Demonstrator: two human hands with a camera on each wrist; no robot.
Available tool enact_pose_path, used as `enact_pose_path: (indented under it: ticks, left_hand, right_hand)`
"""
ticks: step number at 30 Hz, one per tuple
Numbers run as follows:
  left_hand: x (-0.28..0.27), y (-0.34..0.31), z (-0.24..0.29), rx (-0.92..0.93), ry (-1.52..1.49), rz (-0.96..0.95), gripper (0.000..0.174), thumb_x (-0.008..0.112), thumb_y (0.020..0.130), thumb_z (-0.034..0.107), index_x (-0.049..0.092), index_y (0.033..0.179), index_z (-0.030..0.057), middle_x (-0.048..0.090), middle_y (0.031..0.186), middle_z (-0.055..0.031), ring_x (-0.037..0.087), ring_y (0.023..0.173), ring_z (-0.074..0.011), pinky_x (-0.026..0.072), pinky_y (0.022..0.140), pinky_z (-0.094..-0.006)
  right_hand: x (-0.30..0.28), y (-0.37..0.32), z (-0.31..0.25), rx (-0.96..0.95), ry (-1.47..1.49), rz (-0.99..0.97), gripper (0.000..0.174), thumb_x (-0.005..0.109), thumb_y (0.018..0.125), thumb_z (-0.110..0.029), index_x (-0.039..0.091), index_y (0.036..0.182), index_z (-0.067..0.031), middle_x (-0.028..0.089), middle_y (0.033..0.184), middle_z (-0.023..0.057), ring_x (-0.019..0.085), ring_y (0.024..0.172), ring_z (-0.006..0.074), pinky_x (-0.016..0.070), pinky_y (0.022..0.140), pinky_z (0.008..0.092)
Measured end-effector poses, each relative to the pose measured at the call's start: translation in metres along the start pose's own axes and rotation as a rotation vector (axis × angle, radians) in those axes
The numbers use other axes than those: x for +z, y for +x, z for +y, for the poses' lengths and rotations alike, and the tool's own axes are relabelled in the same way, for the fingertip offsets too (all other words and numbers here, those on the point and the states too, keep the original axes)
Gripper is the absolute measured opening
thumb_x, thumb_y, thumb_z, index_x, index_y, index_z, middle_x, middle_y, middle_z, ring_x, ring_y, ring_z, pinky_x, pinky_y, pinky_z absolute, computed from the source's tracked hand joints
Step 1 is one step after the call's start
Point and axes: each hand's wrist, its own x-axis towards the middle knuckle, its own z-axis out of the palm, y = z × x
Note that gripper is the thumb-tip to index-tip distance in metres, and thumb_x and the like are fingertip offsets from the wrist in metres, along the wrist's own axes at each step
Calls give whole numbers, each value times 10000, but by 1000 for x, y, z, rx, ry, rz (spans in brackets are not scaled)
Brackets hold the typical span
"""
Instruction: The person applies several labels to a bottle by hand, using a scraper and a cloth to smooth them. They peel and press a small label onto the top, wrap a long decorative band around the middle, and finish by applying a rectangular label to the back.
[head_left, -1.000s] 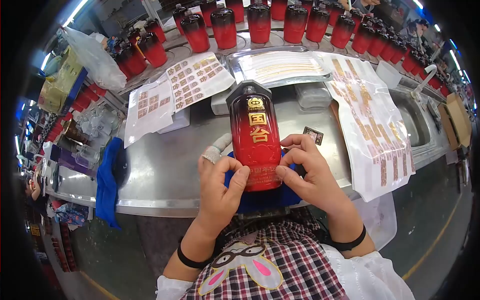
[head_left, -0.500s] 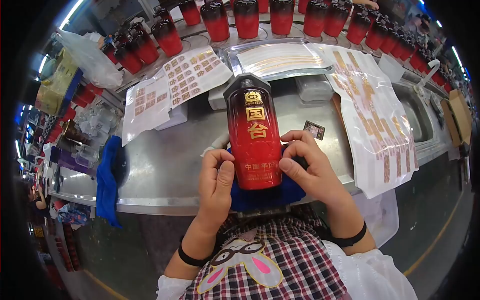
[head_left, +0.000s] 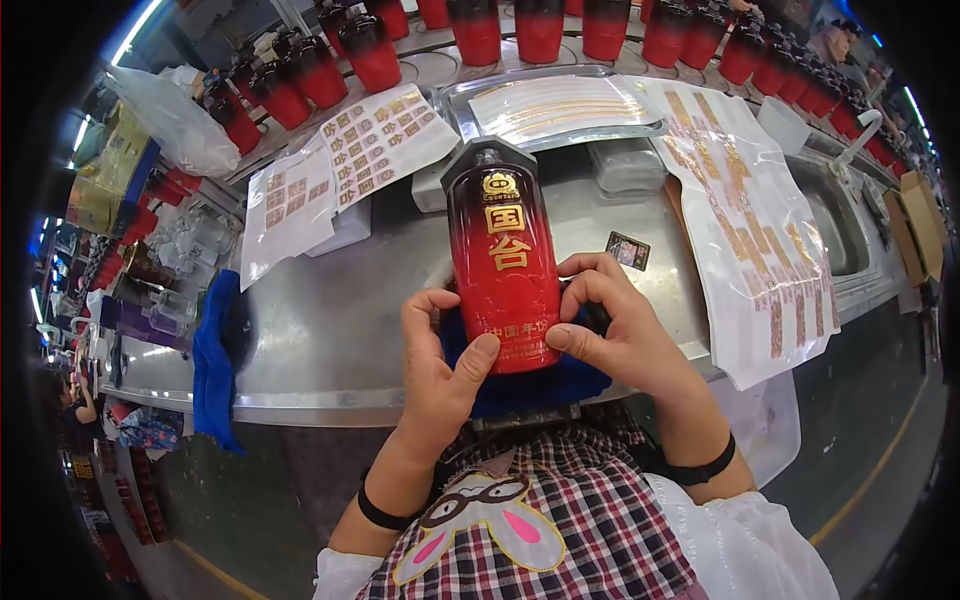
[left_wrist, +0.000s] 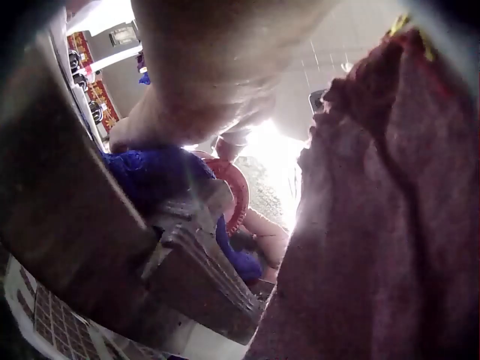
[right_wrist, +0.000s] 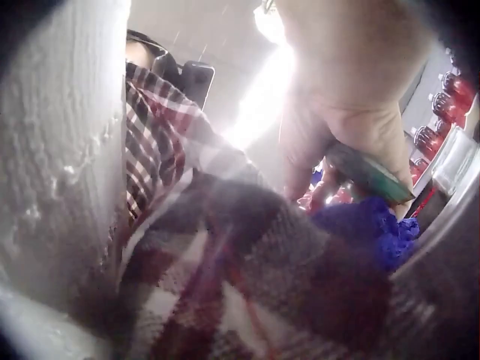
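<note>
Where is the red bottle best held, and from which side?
Probably the lower body of the red bottle, from both sides, as the left hand and right hand hold it: the body is wide, its base sits on the blue cloth, cap pointing away.

A smooth, glossy finish, red fading to black, was seen on the bottle [head_left: 503, 265], with gold lettering of metallic sheen. Soft, nappy blue cloth [head_left: 540, 385] was spread under it at the near edge of the table [head_left: 330, 330], whose top was of brushed, dully reflecting steel. A shiny metal tray [head_left: 452, 112] was set towards the far edge, matt white paper label sheets [head_left: 385, 145] beside it. Glossy clear film [head_left: 760, 250] was draped over the right edge, and a thin, crinkled plastic bag [head_left: 175, 115] was noted at the far left corner.
</note>
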Motion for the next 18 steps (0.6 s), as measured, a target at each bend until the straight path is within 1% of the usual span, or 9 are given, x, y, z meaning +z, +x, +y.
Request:
enact_pose_path:
  ticks: [4, 7, 13, 18]
  left_hand:
    - [-2, -1, -3, -28, -96, 5, 511, 687, 925, 289, 385, 1240, 23, 439, 1209, -108, 410, 1163, -191, 303, 1060, -345]
    - [-4, -2, -2, -84, -43, -21, 517, 676, 932, 306, 378, 1245, 22, 431, 1206, -103, 400, 1161, -189, 299, 1058, -343]
    - [-2, -2, -3, -70, -58, -7, 517, 664, 938, 323, 378, 1247, 22, 424, 1194, -96, 394, 1144, -186, 296, 1049, -336]
    - [-2, -1, -5, -38, -12, -12, 502, 655, 944, 324, 382, 1241, 23, 416, 1191, -95, 390, 1130, -183, 294, 1042, -338]
  right_hand:
    - [0, 0, -1, 15, 31, -6, 312, 784, 828, -293, 588, 883, -55, 501, 1211, 169, 524, 1146, 290, 423, 978, 374]
    - [1, 0, 1, -3, 15, 0, 313, 776, 836, -297, 587, 887, -53, 501, 1214, 166, 529, 1130, 284, 426, 972, 369]
    - [0, 0, 2, -20, 3, 3, 307, 768, 846, -293, 586, 883, -49, 508, 1206, 166, 532, 1121, 279, 424, 973, 369]
    - [1, 0, 2, -5, 21, 3, 302, 761, 852, -292, 587, 880, -46, 511, 1205, 170, 533, 1123, 282, 422, 974, 370]
